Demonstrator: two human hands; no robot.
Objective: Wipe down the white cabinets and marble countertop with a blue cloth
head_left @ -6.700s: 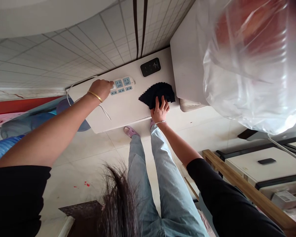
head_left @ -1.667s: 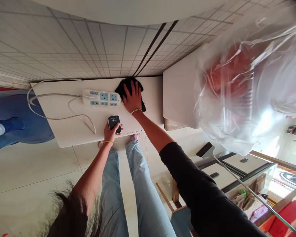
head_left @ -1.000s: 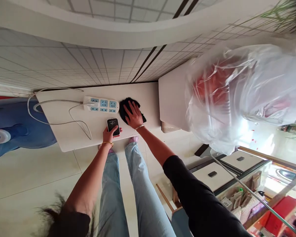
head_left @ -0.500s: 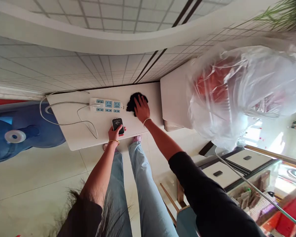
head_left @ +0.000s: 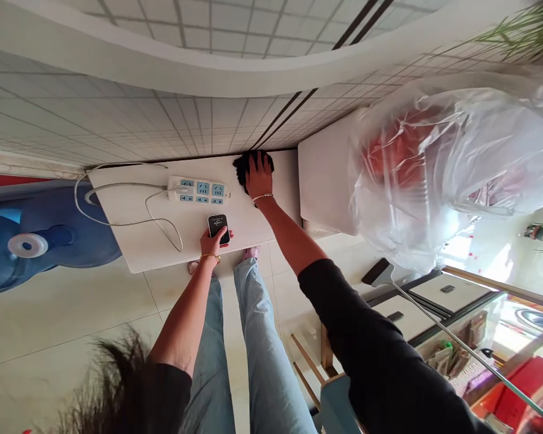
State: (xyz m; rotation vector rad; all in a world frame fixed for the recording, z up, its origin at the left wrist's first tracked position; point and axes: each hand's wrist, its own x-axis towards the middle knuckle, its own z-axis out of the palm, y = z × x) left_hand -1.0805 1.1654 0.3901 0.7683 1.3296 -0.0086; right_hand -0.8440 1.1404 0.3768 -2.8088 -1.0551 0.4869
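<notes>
My left hand (head_left: 214, 242) is closed around a small black device with a white rim and light print on its face (head_left: 218, 228), thumb across its front. It holds the device over the front edge of the white tabletop (head_left: 149, 253). At the back edge, by the wall, my right hand (head_left: 259, 179) presses a bunched, fluffy black cloth (head_left: 242, 169) against the surface, fingers spread over it. Between the hands and further left lies a white power strip (head_left: 201, 190) with blue sockets. A plug sits in its left end.
Looped white cables (head_left: 117, 224) trail across the left part of the tabletop. Blue water bottles (head_left: 72, 241) lie at the left. A white box-shaped unit (head_left: 326, 175) and a plastic-wrapped object (head_left: 402, 181) stand at the right. A stool (head_left: 339, 404) is at the lower right.
My right hand has pushed the black cloth back towards the wall. My left hand keeps the device in about the same place. The view has shifted slightly.
</notes>
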